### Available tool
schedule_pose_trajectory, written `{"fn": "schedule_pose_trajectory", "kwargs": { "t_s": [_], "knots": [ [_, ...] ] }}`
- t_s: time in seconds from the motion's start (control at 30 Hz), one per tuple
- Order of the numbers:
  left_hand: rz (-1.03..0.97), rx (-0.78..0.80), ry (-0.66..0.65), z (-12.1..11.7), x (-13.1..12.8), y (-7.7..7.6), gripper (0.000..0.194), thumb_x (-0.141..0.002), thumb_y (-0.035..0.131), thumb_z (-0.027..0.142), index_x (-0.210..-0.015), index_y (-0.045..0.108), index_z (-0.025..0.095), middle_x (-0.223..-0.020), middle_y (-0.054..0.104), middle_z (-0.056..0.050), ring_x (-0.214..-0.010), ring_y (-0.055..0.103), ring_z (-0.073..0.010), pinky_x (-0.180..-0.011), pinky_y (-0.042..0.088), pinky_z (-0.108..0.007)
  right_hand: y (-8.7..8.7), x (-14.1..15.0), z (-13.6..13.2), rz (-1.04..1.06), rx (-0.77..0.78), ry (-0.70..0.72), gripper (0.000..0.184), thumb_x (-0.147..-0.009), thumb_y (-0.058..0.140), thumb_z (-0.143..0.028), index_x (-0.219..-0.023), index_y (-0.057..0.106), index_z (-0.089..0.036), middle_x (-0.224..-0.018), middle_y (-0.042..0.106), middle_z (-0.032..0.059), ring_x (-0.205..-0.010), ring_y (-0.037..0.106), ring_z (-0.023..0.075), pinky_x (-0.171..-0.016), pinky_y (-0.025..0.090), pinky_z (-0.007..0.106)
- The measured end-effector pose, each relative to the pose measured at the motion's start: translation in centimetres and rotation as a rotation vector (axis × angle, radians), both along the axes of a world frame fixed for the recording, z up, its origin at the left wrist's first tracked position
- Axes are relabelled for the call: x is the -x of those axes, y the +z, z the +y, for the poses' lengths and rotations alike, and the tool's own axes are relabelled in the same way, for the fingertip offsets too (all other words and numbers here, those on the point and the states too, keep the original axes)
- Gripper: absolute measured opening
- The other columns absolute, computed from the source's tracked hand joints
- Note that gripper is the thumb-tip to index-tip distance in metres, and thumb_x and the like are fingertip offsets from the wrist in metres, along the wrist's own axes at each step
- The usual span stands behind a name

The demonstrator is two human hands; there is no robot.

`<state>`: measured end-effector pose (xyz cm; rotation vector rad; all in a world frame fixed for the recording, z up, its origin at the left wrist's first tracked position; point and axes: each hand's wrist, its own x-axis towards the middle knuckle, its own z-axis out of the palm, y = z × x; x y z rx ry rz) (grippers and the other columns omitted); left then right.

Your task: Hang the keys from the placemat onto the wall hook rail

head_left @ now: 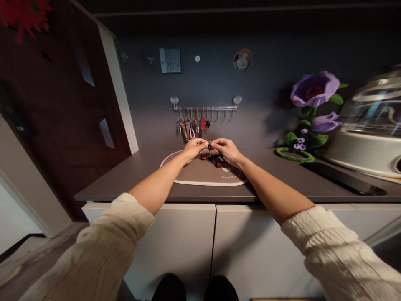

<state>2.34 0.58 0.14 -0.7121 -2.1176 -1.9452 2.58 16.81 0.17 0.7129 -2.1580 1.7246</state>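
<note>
Keys [209,146] sit in pinched fingers [204,145], 2 arms [167,177] stretched forward.

The countertop [131,179] over white cabinets [175,242] meets a dim grey wall [213,81] at its rear edge, a dark brown door [69,125] beyond its left.

A dull-surfaced mat [200,174] lies by the front edge of a smooth, matt countertop [125,179]; near that edge at right, a glossy phone [344,177] lies before cloth-like flowers [328,88] and a clear, plastic-looking dome [376,113]. A shiny metallic-looking rack [205,108] hangs above the back edge.
</note>
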Motion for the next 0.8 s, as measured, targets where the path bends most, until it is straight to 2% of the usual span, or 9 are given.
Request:
{"fn": "schedule_pose_trajectory", "kwargs": {
  "t_s": [0.23,0.43,0.6,0.8],
  "knots": [
    [0.035,0.019,0.052,0.2,0.0,-0.2,0.022,-0.070,0.060,0.028,-0.085,0.062,0.011,-0.068,0.060,0.000,-0.053,0.045,-0.0055,-0.053,0.037,-0.019,0.0,0.0,0.2,0.042,-0.013,-0.056,0.025,-0.065,0.063,-0.038,-0.076,0.061,-0.015,-0.072,0.060,0.0007,-0.062,0.049,0.0091,-0.062,0.040,0.023],
    [0.087,0.074,0.197,0.6,0.2,-0.5,0.019,-0.073,0.056,0.025,-0.083,0.063,0.011,-0.074,0.065,-0.004,-0.063,0.054,-0.0104,-0.064,0.042,-0.023,-0.1,0.4,0.7,0.050,0.047,-0.065,0.027,-0.065,0.062,-0.040,-0.075,0.057,-0.015,-0.067,0.055,-0.0014,-0.060,0.047,0.0083,-0.063,0.041,0.024],
    [0.216,0.264,0.310,0.6,1.0,-1.1,0.019,-0.074,0.052,0.025,-0.078,0.064,0.011,-0.074,0.065,-0.005,-0.067,0.056,-0.0133,-0.065,0.042,-0.024,0.7,1.1,1.0,-0.030,0.179,-0.063,0.027,-0.063,0.064,-0.038,-0.072,0.053,-0.016,-0.068,0.054,-0.0015,-0.062,0.049,0.0078,-0.064,0.043,0.023],
    [0.390,0.567,0.335,0.6,1.0,-1.4,0.020,-0.076,0.047,0.022,-0.075,0.065,0.014,-0.075,0.065,-0.005,-0.070,0.055,-0.0138,-0.068,0.041,-0.025,3.6,2.6,0.6,-0.126,0.263,-0.127,0.015,-0.069,0.060,-0.028,-0.071,0.051,-0.016,-0.064,0.052,-0.0020,-0.057,0.049,0.0066,-0.056,0.044,0.020]
  ]
}}
